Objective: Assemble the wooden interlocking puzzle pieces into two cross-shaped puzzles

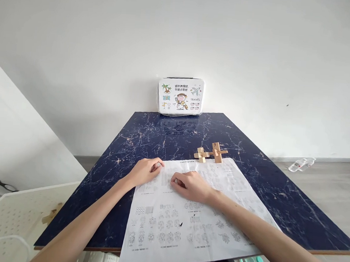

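Observation:
A large white sheet printed with small puzzle diagrams lies on a dark blue marbled table. My left hand rests at the sheet's upper left corner, fingers curled down onto the paper. My right hand lies on the sheet near its top middle, fingers bent and pressed to the paper. Just beyond the sheet's far edge sit two wooden interlocking cross puzzles, side by side and apart from both hands.
A white box with cartoon travel pictures stands against the wall at the table's far edge. A white perforated tray with a wooden piece sits low on the left. A clear plastic bottle lies on the floor at right.

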A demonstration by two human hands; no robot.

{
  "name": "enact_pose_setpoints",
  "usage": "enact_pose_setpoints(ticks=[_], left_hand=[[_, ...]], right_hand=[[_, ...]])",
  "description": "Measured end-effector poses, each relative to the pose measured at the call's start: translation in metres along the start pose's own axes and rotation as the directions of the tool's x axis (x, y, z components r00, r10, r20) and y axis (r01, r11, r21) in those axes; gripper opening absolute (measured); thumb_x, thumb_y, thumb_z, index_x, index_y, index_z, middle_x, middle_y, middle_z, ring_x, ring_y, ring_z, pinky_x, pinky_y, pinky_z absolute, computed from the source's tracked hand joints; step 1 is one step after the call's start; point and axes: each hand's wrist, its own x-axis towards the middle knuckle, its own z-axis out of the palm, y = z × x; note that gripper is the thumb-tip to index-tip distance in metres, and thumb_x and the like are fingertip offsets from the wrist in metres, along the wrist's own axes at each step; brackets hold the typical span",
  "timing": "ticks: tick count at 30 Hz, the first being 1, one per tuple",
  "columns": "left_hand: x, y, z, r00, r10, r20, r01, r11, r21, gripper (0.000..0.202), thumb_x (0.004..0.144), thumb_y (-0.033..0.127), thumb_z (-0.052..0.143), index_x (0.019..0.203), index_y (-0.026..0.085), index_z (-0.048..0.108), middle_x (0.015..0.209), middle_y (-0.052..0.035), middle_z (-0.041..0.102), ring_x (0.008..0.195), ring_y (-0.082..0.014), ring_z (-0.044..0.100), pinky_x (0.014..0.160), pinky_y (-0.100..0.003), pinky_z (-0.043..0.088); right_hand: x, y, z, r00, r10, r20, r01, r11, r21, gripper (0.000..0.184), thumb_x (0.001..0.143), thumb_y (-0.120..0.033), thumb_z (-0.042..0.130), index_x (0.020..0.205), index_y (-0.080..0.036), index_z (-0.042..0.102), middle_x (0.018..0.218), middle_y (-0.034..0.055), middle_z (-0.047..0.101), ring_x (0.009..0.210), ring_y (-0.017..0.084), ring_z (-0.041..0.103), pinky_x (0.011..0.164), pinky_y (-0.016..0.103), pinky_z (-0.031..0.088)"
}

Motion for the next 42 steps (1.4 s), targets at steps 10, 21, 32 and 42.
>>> enact_pose_setpoints(ticks=[10,21,32,42], left_hand=[[0.0004,0.0019,-0.0010,1.000,0.003,-0.005,-0.003,1.000,-0.001,0.024,0.099,0.032,0.050,0.108,0.023,0.070,0.064,0.0053,0.053,0.056,-0.0125,0.051,0.057,-0.023,0.035],[-0.0003,0.0024,-0.0010,1.000,0.006,-0.006,-0.006,1.000,0.008,0.024,0.099,0.033,0.050,0.108,0.023,0.069,0.065,0.0050,0.054,0.057,-0.0131,0.053,0.058,-0.023,0.036],[0.0002,0.0033,-0.0014,1.000,0.011,0.000,-0.011,1.000,0.017,0.025,0.100,0.034,0.048,0.109,0.023,0.069,0.064,0.0045,0.054,0.056,-0.0134,0.053,0.057,-0.023,0.035],[0.0000,0.0022,-0.0011,1.000,0.010,-0.001,-0.010,1.000,0.018,0.026,0.100,0.035,0.048,0.109,0.023,0.069,0.065,0.0044,0.054,0.057,-0.0133,0.053,0.057,-0.024,0.036]], right_hand=[[-0.0001,0.0012,0.0002,1.000,-0.006,-0.001,0.006,1.000,-0.008,0.014,0.098,-0.018,0.054,0.089,-0.020,0.065,0.062,-0.0055,0.056,0.054,0.009,0.042,0.057,0.025,0.027],[0.0003,-0.0023,-0.0028,1.000,-0.009,0.002,0.009,1.000,-0.006,0.015,0.098,-0.017,0.054,0.088,-0.020,0.064,0.061,-0.0059,0.054,0.053,0.009,0.040,0.057,0.025,0.026],[-0.0007,0.0013,-0.0005,1.000,-0.031,0.003,0.031,0.999,-0.004,0.015,0.099,-0.019,0.051,0.089,-0.020,0.064,0.062,-0.0045,0.057,0.054,0.009,0.041,0.057,0.026,0.027],[-0.0005,0.0013,-0.0004,1.000,-0.022,0.017,0.022,1.000,-0.017,0.014,0.099,-0.018,0.052,0.091,-0.020,0.064,0.063,-0.0049,0.057,0.054,0.009,0.041,0.057,0.026,0.027]])
